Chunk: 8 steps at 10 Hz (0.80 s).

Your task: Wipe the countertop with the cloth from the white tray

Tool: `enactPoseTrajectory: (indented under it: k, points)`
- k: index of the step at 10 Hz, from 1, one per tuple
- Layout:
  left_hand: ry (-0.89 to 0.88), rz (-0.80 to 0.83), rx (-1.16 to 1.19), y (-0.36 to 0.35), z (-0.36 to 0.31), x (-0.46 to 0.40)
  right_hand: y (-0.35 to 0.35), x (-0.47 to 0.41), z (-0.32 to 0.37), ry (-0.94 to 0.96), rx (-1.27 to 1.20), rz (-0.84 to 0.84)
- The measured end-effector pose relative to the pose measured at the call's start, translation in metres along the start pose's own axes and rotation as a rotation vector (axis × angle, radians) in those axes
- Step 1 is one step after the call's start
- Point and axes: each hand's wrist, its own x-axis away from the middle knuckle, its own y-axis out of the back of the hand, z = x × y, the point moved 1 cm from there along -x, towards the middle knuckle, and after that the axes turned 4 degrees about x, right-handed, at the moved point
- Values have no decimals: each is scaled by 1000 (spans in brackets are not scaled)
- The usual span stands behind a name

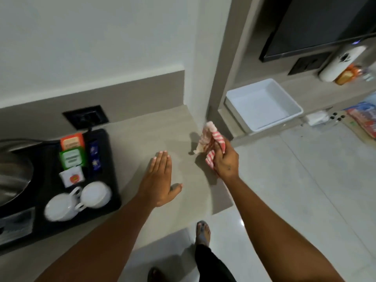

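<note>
A red-and-white striped cloth (209, 146) is gripped in the right hand (224, 159), fingers closed around it, above the right end of the bench (142, 127). The left hand (159, 180) is held flat and open over the bench. A black tray (109, 159) with cups (77, 200) and sachets is placed at the left. The white tray (293, 102) is seen on a lower shelf, beyond a wall edge.

A hotel-style guest room, seen from where I stand. On the grey desk (142, 131) sits a black hospitality tray (109, 159) with tea sachets (72, 151), two upturned white cups (81, 200) and a steel kettle (12, 171). A wall-mounted television (317, 23) hangs above a built-in shelf (295, 88); the floor (284, 180) is pale tile.
</note>
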Motion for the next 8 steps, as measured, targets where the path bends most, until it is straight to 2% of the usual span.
enactPoseTrajectory:
  k: [1,2,3,4,5,6,8]
  points:
    - [-35,-37,32,8,-28,-56,56,-82,-5,104,9,-135]
    - [-52,-71,63,10,-49,-111,100,-178,-17,60,113,-138]
    - [-15,-84,79,2,-57,-150,112,-251,-40,-183,-23,-38]
    - [50,-131,95,-8,-54,-171,100,-299,-64,-242,137,23]
    - [103,-120,92,-16,-48,-177,67,-320,-92,-133,543,259]
    - [148,-99,96,-21,-43,-176,40,-314,-111,-94,829,448]
    - [178,-104,127,-14,-40,-174,54,-320,-94,-110,724,427]
